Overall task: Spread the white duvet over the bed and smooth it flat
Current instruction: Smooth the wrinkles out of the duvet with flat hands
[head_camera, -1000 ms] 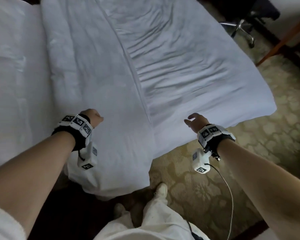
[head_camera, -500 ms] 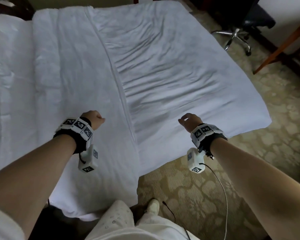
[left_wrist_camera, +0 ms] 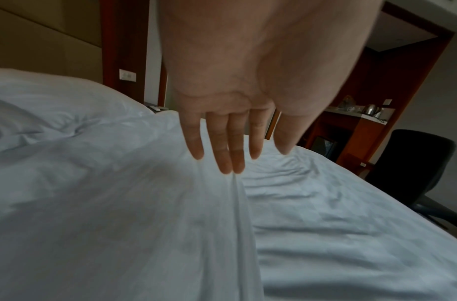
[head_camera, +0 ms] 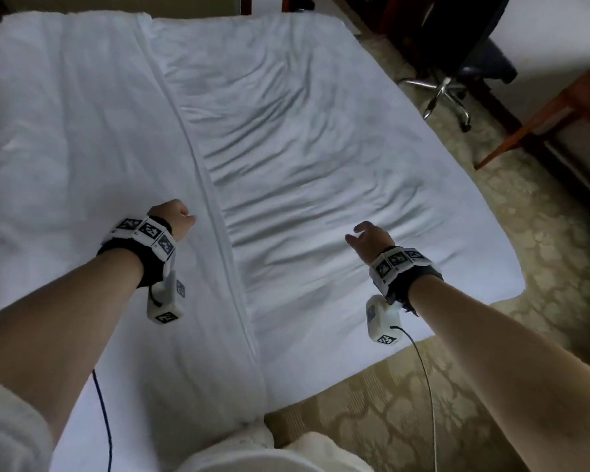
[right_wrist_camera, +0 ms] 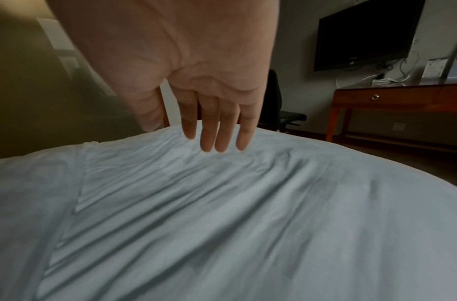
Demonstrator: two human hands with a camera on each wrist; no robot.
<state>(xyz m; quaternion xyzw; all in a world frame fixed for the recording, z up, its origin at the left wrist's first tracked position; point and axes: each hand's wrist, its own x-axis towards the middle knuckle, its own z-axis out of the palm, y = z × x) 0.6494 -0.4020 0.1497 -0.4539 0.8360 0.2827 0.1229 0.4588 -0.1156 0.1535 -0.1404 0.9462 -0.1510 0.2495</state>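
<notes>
Head view shows the left hand and right hand flat-fingered, holding nothing, over the white duvet lying rumpled across the bed, so smoothing those wrinkles outward seems next.

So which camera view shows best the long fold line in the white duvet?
The head view: the fold line runs across the whole duvet, between both hands. The left wrist view shows only a blurred stretch below the fingertips. The right wrist view shows an edge at its left.
</notes>
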